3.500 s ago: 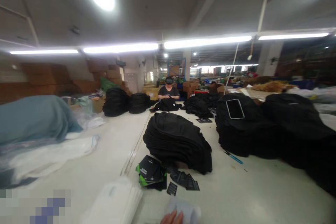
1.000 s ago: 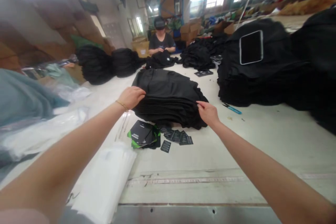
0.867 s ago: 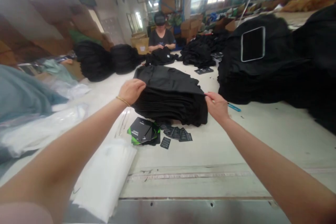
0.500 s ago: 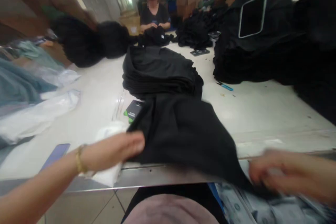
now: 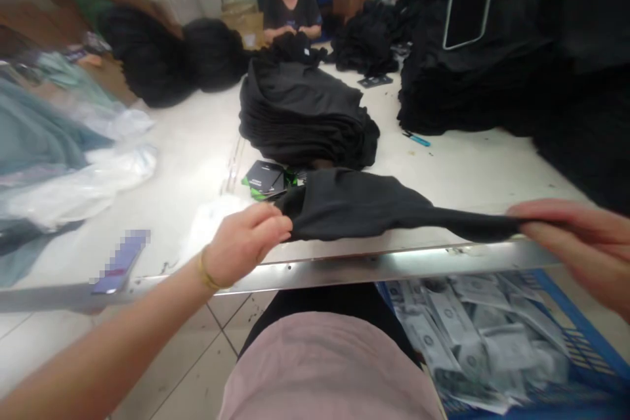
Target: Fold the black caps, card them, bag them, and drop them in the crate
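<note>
A black garment (image 5: 364, 207) is stretched sideways above the front edge of the white table (image 5: 187, 144). My left hand (image 5: 249, 236) is closed on its left end. At the right, my right hand (image 5: 581, 236) pinches a narrow, drawn-out end of the same cloth between thumb and fingers. Just behind it stands a thick stack of folded black garments (image 5: 305, 115). Black cards with green corners (image 5: 266, 178) lie by the stack, close to my left hand. What exact kind of garment I hold, I cannot make out.
A blue crate (image 5: 585, 348) full of packaged items sits below the table edge at right. Blue thread snips (image 5: 417, 139) lie near a large black cloth pile (image 5: 457, 92) with a phone (image 5: 470, 10) on it. White plastic bags (image 5: 93, 177) lie left. A person (image 5: 291, 13) sits opposite.
Both hands have risen, the right one markedly, pulling the garment's right end up from below the table edge. The cloth is now taut and narrower. The view has tilted downward.
</note>
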Available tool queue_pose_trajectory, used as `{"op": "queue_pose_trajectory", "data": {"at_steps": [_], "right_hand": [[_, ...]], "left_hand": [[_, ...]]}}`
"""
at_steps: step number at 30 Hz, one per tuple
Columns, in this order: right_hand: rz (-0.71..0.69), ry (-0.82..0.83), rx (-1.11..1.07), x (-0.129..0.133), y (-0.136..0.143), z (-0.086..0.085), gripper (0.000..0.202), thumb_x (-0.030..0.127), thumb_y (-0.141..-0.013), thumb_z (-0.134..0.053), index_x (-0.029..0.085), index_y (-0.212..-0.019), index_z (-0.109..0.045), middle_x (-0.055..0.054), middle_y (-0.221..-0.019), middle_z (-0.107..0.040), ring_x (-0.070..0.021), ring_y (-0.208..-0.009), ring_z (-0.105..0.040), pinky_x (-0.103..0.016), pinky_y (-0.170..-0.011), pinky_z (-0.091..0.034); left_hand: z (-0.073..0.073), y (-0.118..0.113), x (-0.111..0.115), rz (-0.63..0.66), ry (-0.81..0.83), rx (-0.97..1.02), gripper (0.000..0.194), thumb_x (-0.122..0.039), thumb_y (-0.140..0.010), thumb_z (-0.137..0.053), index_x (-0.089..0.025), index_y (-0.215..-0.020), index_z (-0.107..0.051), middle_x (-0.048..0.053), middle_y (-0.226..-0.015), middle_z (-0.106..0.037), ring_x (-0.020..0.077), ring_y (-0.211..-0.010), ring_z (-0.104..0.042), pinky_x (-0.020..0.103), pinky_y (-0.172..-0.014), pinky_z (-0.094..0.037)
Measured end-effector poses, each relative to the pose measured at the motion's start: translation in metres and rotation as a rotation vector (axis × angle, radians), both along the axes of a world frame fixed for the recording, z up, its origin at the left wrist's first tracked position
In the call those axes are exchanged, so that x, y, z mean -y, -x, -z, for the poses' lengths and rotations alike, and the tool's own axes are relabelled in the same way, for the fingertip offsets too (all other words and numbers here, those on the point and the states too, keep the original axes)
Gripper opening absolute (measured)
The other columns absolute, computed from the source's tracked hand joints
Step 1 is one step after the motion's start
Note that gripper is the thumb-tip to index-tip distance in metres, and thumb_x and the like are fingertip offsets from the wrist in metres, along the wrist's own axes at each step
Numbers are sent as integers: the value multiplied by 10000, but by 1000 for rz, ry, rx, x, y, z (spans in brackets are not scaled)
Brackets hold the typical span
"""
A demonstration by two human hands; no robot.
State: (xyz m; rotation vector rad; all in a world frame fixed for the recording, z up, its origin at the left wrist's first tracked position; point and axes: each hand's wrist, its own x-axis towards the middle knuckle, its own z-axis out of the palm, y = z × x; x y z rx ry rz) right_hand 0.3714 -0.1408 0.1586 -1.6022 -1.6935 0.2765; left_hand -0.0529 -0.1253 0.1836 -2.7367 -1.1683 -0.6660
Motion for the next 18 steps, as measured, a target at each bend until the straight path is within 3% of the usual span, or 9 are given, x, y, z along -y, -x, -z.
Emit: {"op": "queue_pose_trajectory", "data": {"at_steps": [4,6,8,12,15,16,17,18], "right_hand": [[-217,190,54,30,23,71,158,411,-725,-533,311,-777,-644,-50,-773,-690,-257,-710,-647,-404,-666,-532],[-298,294,58,38,29,101,211,405,-733,-537,268,-843,-652,-65,-838,-701,-255,-767,-656,-394,-682,-541],[-324,322,88,41,42,117,269,397,-756,-541,234,-944,-645,-85,-936,-691,-254,-858,-644,-397,-754,-529],[-347,89,148,31,113,117,305,322,-837,-480,190,-1084,-601,-113,-1067,-644,-233,-1028,-574,-395,-912,-452],[-595,6,289,10,161,124,386,266,-871,-424,207,-1247,-491,-93,-1302,-508,-215,-1214,-435,-396,-996,-377],[-687,31,373,0,162,131,408,277,-866,-439,240,-1271,-466,-69,-1338,-476,-224,-1240,-405,-419,-1007,-358],[-694,56,449,-10,154,139,408,298,-855,-460,271,-1263,-473,-51,-1333,-484,-246,-1233,-412,-465,-1007,-342],[-592,74,511,-21,136,148,389,318,-848,-470,274,-1233,-501,-57,-1312,-506,-279,-1214,-429,-526,-992,-328]], "left_hand": [[84,19,29,83,201,-262,281,-281,-912,-343,-229,-865,-615,10,-778,-589,122,-640,-531,225,-560,-400],[113,24,39,94,367,-253,273,-369,-899,-388,-224,-901,-620,21,-809,-601,128,-686,-558,227,-600,-431],[127,20,42,32,450,-148,303,-420,-884,-409,-214,-917,-629,41,-885,-618,140,-786,-579,245,-707,-459],[135,-19,22,-180,417,-22,343,-381,-910,-353,-244,-1146,-561,64,-1229,-538,189,-1135,-478,344,-982,-364],[151,-45,1,-324,413,-124,479,-464,-878,-382,-292,-1326,-381,65,-1428,-327,270,-1306,-283,483,-1042,-260],[158,-48,-4,-364,414,-161,521,-500,-864,-387,-303,-1345,-346,67,-1448,-287,291,-1322,-246,527,-1039,-233],[165,-48,-7,-387,412,-189,556,-535,-850,-386,-312,-1356,-323,69,-1458,-263,305,-1329,-225,564,-1033,-207],[171,-46,-9,-398,406,-207,588,-567,-837,-381,-316,-1364,-304,72,-1464,-248,314,-1334,-209,592,-1026,-182]]}}
